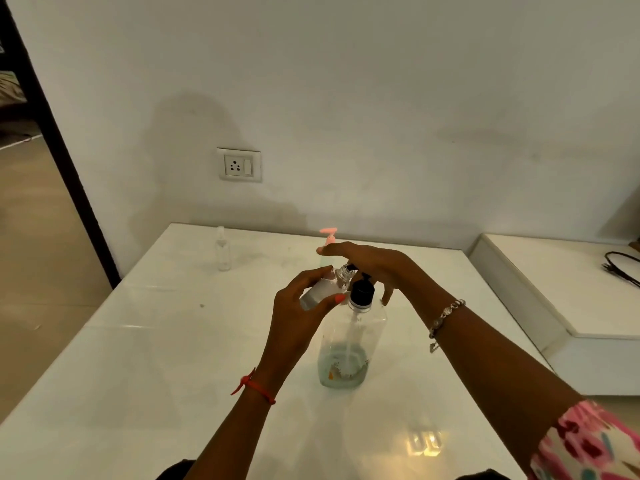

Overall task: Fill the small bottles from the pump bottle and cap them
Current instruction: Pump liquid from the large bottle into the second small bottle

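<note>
A large clear pump bottle [346, 344] with a black pump collar stands mid-table, a little liquid at its bottom. My right hand [374, 268] lies flat on top of its pump head, fingers straight, pressing down. My left hand [304, 306] grips a small clear bottle [325, 285], tilted with its open neck up against the pump spout. Another small clear bottle [222, 251] stands capped at the table's far left. A small bottle with a pink pump top [329, 237] stands behind my right hand, mostly hidden.
The white glossy table [173, 358] ends at the wall behind. A lower white ledge [554, 289] lies to the right with a black cable [621, 266] on it. A wall socket [239, 165] sits above the table. A dark door frame stands left.
</note>
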